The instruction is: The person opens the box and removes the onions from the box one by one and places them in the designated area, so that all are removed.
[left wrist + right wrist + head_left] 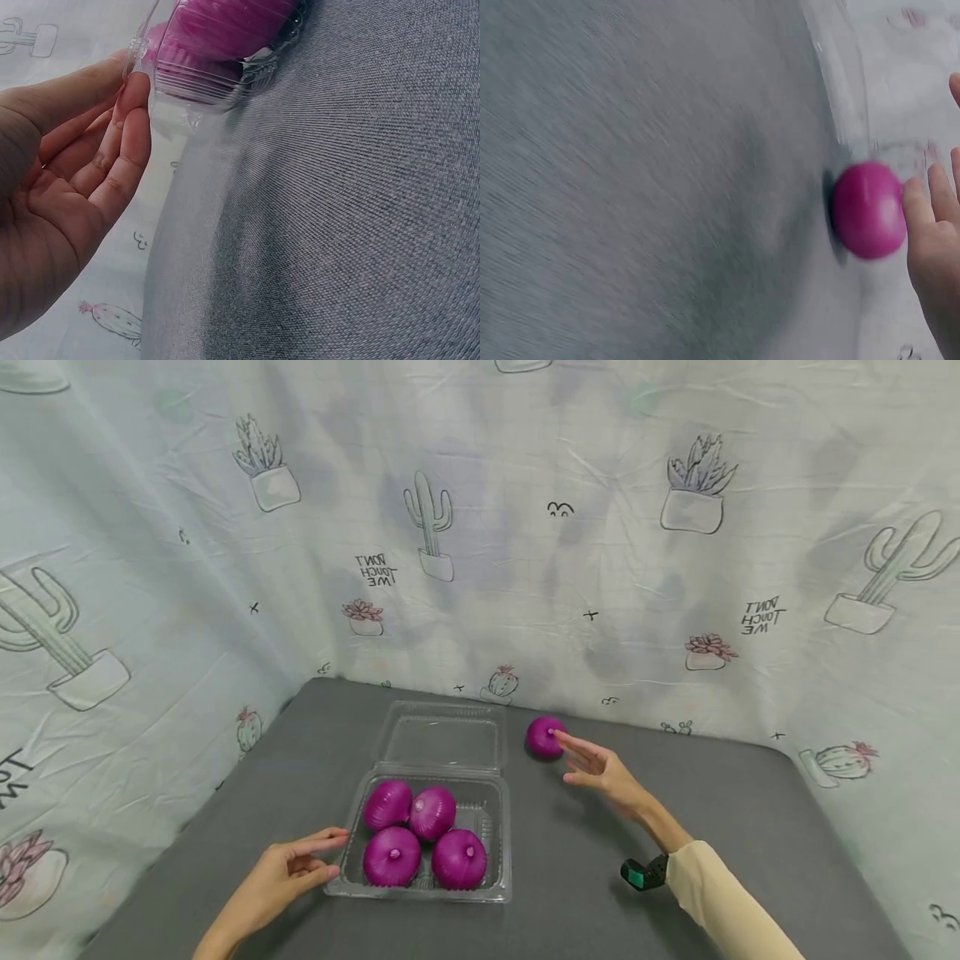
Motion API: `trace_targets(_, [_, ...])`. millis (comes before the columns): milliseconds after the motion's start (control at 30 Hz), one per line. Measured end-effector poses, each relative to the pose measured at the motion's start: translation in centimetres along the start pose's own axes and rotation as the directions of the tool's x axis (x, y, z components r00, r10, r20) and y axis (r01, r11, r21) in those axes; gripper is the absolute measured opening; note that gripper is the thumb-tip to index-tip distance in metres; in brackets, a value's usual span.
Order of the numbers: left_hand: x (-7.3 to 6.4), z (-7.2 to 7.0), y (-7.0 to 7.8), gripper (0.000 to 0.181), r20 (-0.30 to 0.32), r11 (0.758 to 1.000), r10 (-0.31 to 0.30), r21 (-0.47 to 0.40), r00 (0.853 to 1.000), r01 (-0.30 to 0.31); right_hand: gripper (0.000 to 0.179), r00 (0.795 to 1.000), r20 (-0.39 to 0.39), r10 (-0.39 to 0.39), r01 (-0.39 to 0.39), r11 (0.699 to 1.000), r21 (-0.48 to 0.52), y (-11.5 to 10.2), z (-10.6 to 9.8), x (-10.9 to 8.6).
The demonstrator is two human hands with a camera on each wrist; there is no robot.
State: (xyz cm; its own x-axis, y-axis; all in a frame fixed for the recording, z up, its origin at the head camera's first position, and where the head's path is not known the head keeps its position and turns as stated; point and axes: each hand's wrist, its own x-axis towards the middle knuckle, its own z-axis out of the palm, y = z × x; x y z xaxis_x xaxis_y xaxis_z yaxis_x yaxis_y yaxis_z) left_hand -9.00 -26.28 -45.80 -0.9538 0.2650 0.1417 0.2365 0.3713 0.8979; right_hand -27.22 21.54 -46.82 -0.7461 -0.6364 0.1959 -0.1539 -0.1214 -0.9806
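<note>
While the left rim of the box (507,843) is touched by the left hand (273,872), the right hand (611,777) is held out at the loose onion (540,743), which is seated on the table (585,893) beyond the box and to its right, just beside the lid (442,743). Four onions (459,862) are contained in the box; a gap is left at its back right corner. Lid is folded back behind the box.

Risk, as judged: the loose onion could be rolled farther from the box by a fingertip nudge, being round and unrestrained. The box could be slid or tilted if its rim is pushed too hard, thin plastic being suspected; its onions could then be shifted.

Pose: right fingers are extended to the onion's right side, thumb set apart; nothing is gripped, contact cannot be confirmed. Left thumb and index are spread along the rim, other fingers partly bent; no pinch is shown. Right forearm is slanted in from right of the box, left from its front left.
</note>
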Motion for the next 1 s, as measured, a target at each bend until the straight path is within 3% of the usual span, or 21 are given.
trace_targets(267, [-0.3, 0.0, -0.3, 0.038, 0.006, 1.000, 0.003, -0.009, 1.000, -0.002, 0.066, 0.988, 0.151, -0.014, 0.004, 0.998, 0.066, -1.9, 3.5, -1.0])
trace_targets(433, [-0.2, 0.0, -0.3, 0.038, 0.009, 1.000, 0.009, -0.017, 1.000, -0.008, 0.062, 0.963, 0.264, -0.054, 0.014, 0.988, 0.153, -2.8, 5.6, -1.9])
trace_targets(567, [-0.1, 0.0, -0.4, 0.036, 0.012, 0.999, 0.023, -0.024, 1.000, -0.023, 0.060, 0.936, 0.351, -0.030, -0.036, 0.983, 0.180, -3.4, 6.8, -2.6])
trace_targets(733, [-0.1, 0.0, -0.4, 0.035, 0.012, 0.999, 0.028, -0.026, 1.000, -0.028, 0.055, 0.864, 0.504, 0.013, -0.100, 0.984, 0.144, -4.3, 7.2, -2.0])
trace_targets(1000, [-0.1, -0.1, -0.5, 0.036, 0.022, 0.999, -0.009, -0.047, 1.000, 0.010, 0.055, 0.687, 0.718, 0.112, -0.220, 0.974, 0.060, -4.9, 6.8, 2.7])
